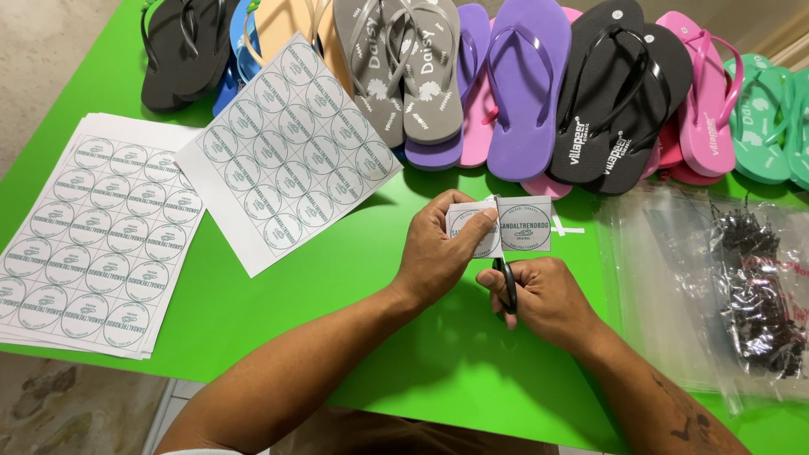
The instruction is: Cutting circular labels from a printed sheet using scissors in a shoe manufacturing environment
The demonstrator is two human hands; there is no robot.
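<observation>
Scissors (506, 285) in right hand (546, 299), left hand (438, 253) pinching label strip (501, 226).

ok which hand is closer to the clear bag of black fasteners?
Right. The right hand, holding scissors, sits just left of the clear bag; the left hand, holding the label strip, is farther left.

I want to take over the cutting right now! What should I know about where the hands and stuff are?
Left hand: pinches the small white paper strip of round printed labels above the green table.
Right hand: grip closed on the black-handled scissors, blades at the line between two labels.
Nearby: a loose white sheet of round labels, a stack of label sheets, a row of coloured rubber flip-flops, clear plastic bags of small dark fasteners.
Done: a strip cut free.
Left: both sheets look uncut.
</observation>
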